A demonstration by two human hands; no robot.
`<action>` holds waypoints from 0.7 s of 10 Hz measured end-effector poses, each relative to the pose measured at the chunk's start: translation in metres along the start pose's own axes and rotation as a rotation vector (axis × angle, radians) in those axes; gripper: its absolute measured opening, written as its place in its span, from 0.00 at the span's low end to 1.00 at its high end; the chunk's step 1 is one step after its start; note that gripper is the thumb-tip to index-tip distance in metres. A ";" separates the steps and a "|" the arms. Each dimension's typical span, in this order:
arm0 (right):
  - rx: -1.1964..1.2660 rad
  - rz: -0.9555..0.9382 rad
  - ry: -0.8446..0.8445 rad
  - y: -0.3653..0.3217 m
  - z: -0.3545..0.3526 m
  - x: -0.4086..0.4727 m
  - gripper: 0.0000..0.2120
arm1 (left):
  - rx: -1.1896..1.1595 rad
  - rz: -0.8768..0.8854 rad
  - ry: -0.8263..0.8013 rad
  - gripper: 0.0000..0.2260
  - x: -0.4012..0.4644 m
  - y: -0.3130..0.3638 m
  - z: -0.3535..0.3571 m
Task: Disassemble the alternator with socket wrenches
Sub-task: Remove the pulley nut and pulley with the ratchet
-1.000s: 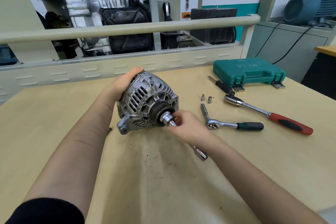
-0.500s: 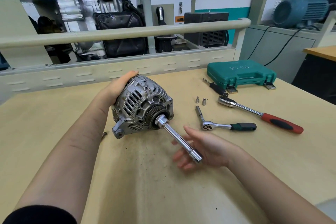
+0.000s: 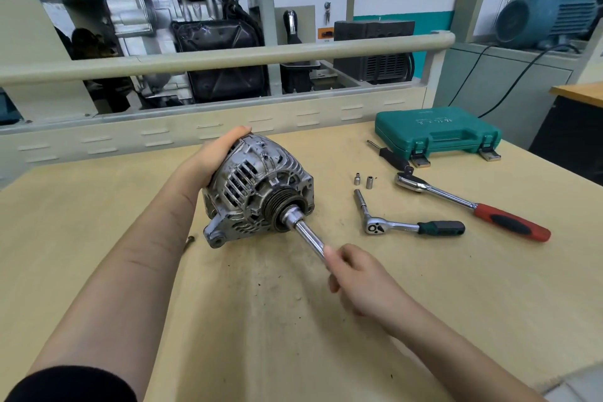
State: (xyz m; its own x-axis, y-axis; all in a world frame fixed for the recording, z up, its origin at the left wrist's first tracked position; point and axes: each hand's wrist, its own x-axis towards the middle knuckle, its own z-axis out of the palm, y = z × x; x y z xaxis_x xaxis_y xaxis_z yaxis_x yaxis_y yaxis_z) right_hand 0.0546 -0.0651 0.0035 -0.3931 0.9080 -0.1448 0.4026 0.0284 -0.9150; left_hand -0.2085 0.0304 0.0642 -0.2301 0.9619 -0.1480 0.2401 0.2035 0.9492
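Note:
A silver alternator point(image 3: 257, 186) sits tilted on the wooden table point(image 3: 98, 222), pulley facing me. My left hand point(image 3: 217, 153) grips its back housing from the upper left. A chrome socket with extension bar point(image 3: 303, 228) sticks out of the pulley centre toward me. My right hand point(image 3: 355, 277) holds the near end of that bar, fingers curled round it, so the bar's tip is hidden.
To the right lie a green-handled ratchet point(image 3: 408, 225), a longer red-handled ratchet point(image 3: 473, 206), two small sockets point(image 3: 363, 180), a black-handled driver point(image 3: 391, 157) and a shut green tool case point(image 3: 437, 130). A beige rail point(image 3: 228, 59) and engine stand border the far edge.
My right hand left the socket at the pulley, slid down under the bar, and now grips its near end. The left hand stays on the alternator.

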 end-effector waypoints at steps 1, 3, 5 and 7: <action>0.357 0.158 -0.108 -0.011 0.001 0.006 0.12 | 0.004 0.002 0.007 0.30 -0.001 0.000 0.000; -0.843 -0.327 0.297 0.002 0.003 0.001 0.14 | -0.012 0.006 0.004 0.29 -0.003 0.001 0.000; 0.393 0.209 -0.179 -0.016 -0.006 0.015 0.16 | -0.026 0.002 0.011 0.28 -0.004 0.003 0.002; -0.713 -0.298 0.291 -0.006 -0.007 0.015 0.07 | -0.025 -0.018 0.028 0.29 -0.004 0.002 0.002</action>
State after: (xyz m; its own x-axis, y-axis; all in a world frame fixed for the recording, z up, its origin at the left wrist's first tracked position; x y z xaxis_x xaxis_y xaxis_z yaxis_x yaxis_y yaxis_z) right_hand 0.0523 -0.0491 0.0090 -0.3762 0.8896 0.2591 0.7818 0.4548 -0.4265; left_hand -0.2055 0.0276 0.0662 -0.2602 0.9526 -0.1575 0.2126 0.2157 0.9530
